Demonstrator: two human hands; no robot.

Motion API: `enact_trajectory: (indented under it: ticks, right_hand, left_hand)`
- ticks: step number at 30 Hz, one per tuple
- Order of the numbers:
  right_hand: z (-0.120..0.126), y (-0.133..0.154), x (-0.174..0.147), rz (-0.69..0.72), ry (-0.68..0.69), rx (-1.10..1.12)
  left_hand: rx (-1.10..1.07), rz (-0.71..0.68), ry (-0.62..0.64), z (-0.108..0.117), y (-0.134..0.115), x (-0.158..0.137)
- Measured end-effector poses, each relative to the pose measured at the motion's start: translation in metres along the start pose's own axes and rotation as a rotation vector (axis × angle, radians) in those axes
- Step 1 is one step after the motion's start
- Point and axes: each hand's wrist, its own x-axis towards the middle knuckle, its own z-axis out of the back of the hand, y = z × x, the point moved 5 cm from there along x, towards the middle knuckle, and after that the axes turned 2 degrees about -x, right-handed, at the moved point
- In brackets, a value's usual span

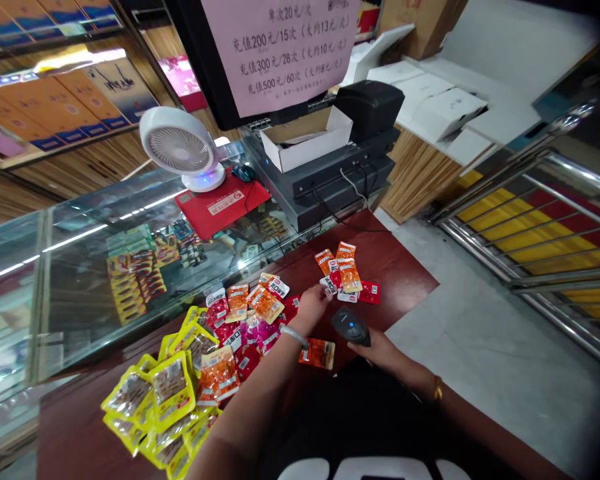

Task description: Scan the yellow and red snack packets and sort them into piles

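My right hand [377, 352] is wrapped round the handle of a black barcode scanner [349, 323], whose head points toward the back of the counter. Beside it, my left hand [314, 308] has its fingertips closed on the edge of a red and white snack packet [332, 281]. This packet lies against a small group of orange packets [349, 273] and a red packet [369, 293]. Left of my left arm lies a larger pile of red, pink and orange packets [237, 327]. Yellow-edged snack packets [170, 383] are heaped further left. A single orange packet [318, 353] rests under my left wrist.
The dark red wooden counter top [405, 277] adjoins a glass display case [80, 280]. On the glass stand a white fan [180, 143] and a red mat [220, 203]. A cash drawer [325, 180] carries a white open box [305, 143]. Metal railing [535, 220] stands at right.
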Motion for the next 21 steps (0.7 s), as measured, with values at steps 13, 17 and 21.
enact_trajectory:
  ticks: [13,17,21]
  right_hand:
    - [-0.002,-0.002,0.004,0.017,0.010,-0.079]
    - [-0.003,-0.001,0.005,0.033,0.009,-0.087]
    - [-0.006,-0.001,0.008,0.052,0.035,-0.115]
  left_hand:
    - [0.596,0.124,0.172,0.015,0.056,-0.076]
    - [0.195,0.239,0.022,0.031,0.066,-0.065]
    - [0.001,0.249,-0.027,0.029,0.068,-0.064]
